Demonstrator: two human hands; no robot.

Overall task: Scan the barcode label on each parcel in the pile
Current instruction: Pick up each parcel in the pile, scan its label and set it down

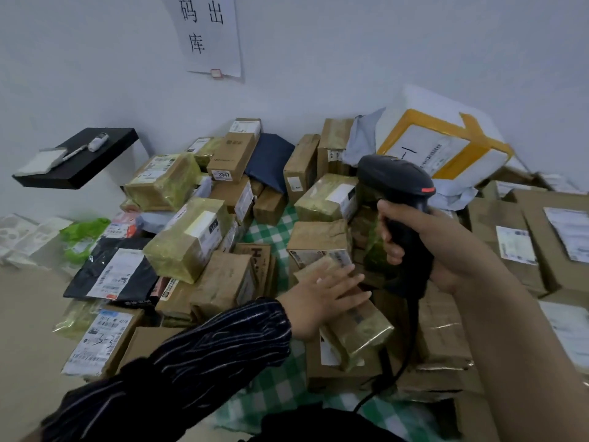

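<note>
Hands first: left hand (pixel 322 298) lies flat, fingers straight, on a small taped parcel (pixel 366 333) mid-pile; right hand (pixel 446 247) is wrapped round the scanner (pixel 395 177). Parcel looks light and stiff, tape probably slick, so I'd pinch its long sides. Checked cloth (pixel 274 231) underneath.

A parcel depot or courier stockroom, shown by taped, shipping-labelled cardboard parcels (pixel 188 240) heaped against a bare white wall (pixel 318 59), a paper sign (pixel 207 36) in Chinese characters, and a corded barcode scanner (pixel 398 193).
</note>
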